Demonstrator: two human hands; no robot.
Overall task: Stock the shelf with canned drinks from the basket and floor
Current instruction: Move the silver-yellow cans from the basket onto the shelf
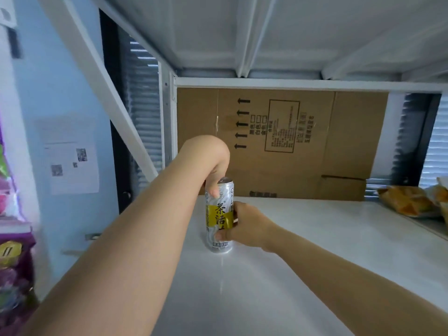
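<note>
Our left hand [215, 166] and right hand [247, 224] grip one can [219, 214]; we find open shelf [327, 251] to their right and nearer us, cardboard [278, 141] behind, snack bags [409, 202] far right, a brace [99, 93] left.

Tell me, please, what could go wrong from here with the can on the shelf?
1. The can is tall and slim. If the left hand at its top and the right hand lower down let go unevenly, it may tip on the smooth white shelf.
2. It sits well forward of the cardboard. Left there, it could crowd later cans.
</note>
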